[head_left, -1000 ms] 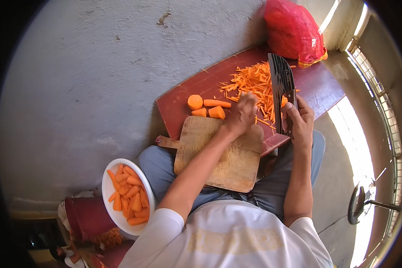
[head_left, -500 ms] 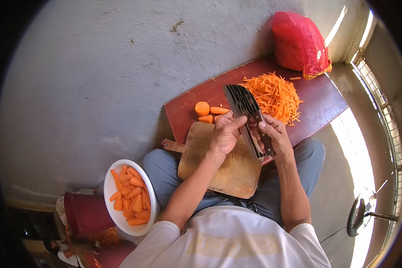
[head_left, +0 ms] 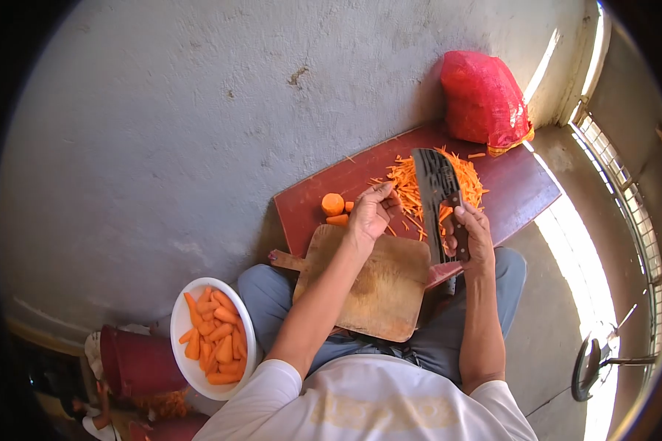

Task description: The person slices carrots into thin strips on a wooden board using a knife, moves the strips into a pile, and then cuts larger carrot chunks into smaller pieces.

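Observation:
My right hand (head_left: 475, 237) is wrapped round the brown handle of a cleaver (head_left: 437, 192), which it holds upright with the dark, streaked blade pointing away from me. Behind the blade lies a heap of shredded carrot (head_left: 472, 175) on a red board. To the left, my left hand (head_left: 375, 212) is off the blade, its fingers curled and pinched together at the heap's near left edge; what they hold, if anything, I cannot tell. Below both hands, a worn wooden chopping board (head_left: 379, 290) rests across my lap. Carrot pieces (head_left: 333, 203) sit just left of my left hand.
A red mesh sack (head_left: 485, 99) stands at the far end of the red board (head_left: 301, 198), against the wall. By my left knee is a white basin (head_left: 178, 316) of peeled carrots (head_left: 217, 334). A maroon bucket (head_left: 136, 360) and another person (head_left: 99, 419) are at lower left.
My left hand has come away from the cleaver blade and moved left, its fingers closing. My right hand has carried the cleaver slightly right. The view has shifted a little.

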Motion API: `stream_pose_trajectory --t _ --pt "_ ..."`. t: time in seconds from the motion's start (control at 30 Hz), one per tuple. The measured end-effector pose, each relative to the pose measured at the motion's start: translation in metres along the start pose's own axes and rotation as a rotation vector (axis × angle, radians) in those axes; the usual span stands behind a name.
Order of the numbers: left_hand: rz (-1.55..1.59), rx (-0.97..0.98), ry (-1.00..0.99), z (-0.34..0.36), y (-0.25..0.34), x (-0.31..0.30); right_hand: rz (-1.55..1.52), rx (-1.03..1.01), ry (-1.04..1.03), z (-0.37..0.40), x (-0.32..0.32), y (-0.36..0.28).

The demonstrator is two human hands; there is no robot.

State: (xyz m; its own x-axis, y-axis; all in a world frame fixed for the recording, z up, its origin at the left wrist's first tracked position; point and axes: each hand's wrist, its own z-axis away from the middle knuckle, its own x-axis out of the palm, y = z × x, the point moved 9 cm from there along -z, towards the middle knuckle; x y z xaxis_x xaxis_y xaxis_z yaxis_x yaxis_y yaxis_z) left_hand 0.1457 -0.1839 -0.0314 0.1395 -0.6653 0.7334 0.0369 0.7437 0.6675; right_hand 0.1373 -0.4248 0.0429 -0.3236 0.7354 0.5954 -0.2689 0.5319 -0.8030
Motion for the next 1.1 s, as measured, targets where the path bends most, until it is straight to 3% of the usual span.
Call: stream_pose_trajectory --t 0.07,0.13,0.17,0.2,0.23,0.3,0.4,0.47,0.57,0.63,0.67,0.73,0.77,0.8,0.87,0.93,1.03,1.1 --pt "-0.193 0.048 0.066 0.000 -0.003 0.007 0.151 -0.073 0.082 -0.006 -0.023 -0.006" --pt "-0.811 0.073 0.125 0.018 -0.008 0.034 0.375 -0.131 0.138 -0.006 -0.030 -0.007" --pt "-1.269 0.470 0.003 0.021 -0.010 0.039 0.512 -0.167 0.146 -0.002 -0.020 -0.014" --pt "-1.461 0.826 -0.106 0.044 -0.004 0.065 0.622 -0.263 0.074 -0.005 -0.019 -0.011" --pt "-1.552 0.718 -0.130 0.051 -0.008 0.066 0.741 -0.267 0.116 -0.005 -0.024 -0.005" --pt "-1.587 0.747 -0.081 0.065 -0.006 0.066 0.587 -0.149 0.063 0.005 0.000 -0.003" --pt "-1.623 0.948 -0.027 0.096 0.016 0.052 0.597 -0.211 0.014 -0.008 -0.017 0.019" --pt "-1.715 1.061 -0.023 0.138 0.046 0.077 0.634 -0.164 -0.011 -0.008 -0.017 0.020" --pt "-1.930 1.083 0.041 0.211 0.093 0.060 0.677 -0.197 -0.052 -0.011 -0.018 0.026" --pt "-2.148 1.005 0.326 0.265 0.138 0.025 0.661 -0.205 -0.065 -0.011 -0.019 0.031" --pt "-2.122 1.129 0.412 0.303 0.172 0.028 0.674 -0.181 -0.081 -0.009 -0.015 0.032" --pt "-2.216 0.893 0.667 0.361 0.218 -0.040 0.703 -0.131 -0.113 -0.004 -0.003 0.030" --pt "-2.172 0.642 0.842 0.395 0.237 -0.066 0.699 -0.114 -0.107 -0.004 -0.003 0.031" --pt "-2.277 0.576 0.842 0.425 0.248 -0.096 0.693 -0.098 -0.102 -0.004 -0.003 0.033" --pt "-2.267 -0.371 1.004 0.486 0.240 -0.186 0.710 -0.113 -0.091 -0.006 -0.004 0.037" --pt "-2.165 -0.784 0.807 0.535 0.207 -0.231 0.754 -0.174 -0.071 -0.011 -0.010 0.042" --pt "-2.336 -0.543 0.946 0.549 0.185 -0.229 0.721 -0.160 -0.032 -0.013 -0.018 0.054" --pt "-2.369 -0.681 0.961 0.543 0.169 -0.220 0.748 -0.133 -0.053 -0.008 -0.007 0.052"
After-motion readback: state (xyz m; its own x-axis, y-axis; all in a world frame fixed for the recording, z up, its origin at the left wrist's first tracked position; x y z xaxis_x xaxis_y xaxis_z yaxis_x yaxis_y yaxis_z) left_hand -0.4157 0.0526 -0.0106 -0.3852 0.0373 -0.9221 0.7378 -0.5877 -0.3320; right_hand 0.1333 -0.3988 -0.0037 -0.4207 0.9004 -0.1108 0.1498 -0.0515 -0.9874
